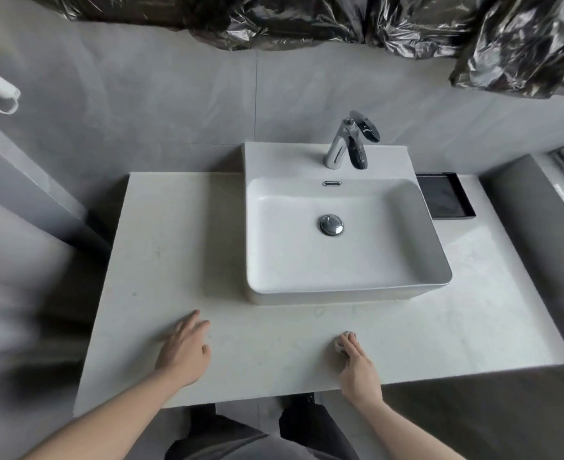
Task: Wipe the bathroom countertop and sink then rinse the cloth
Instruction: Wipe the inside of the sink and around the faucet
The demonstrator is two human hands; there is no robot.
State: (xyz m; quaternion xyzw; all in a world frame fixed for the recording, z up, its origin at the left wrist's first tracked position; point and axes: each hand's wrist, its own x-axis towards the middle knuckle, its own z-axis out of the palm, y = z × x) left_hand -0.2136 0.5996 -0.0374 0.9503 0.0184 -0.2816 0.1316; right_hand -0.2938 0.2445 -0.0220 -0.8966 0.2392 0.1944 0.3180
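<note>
On near counter point(274, 356), front of sink point(347, 240): wiping.
R hand point(357, 363) presses small cloth point(338, 346) under closed fingers; L hand point(184, 350) spread flat, empty. Best w/ overlapping strokes, steady pressure.

Pale countertop point(181, 247) bearing white sink point(416, 227), black tray point(461, 194) just beside it, small cloth point(338, 346).

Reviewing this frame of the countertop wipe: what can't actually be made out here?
- Cloth: mostly hidden under the right hand; size and colour unclear.
- Left hand: flat on the countertop; whether it presses or hovers is unclear.
- Far left of the head view: blurred.
- Black tray: partly hidden behind the sink; contents unreadable.
- Faucet: no running water is discernible.
</note>
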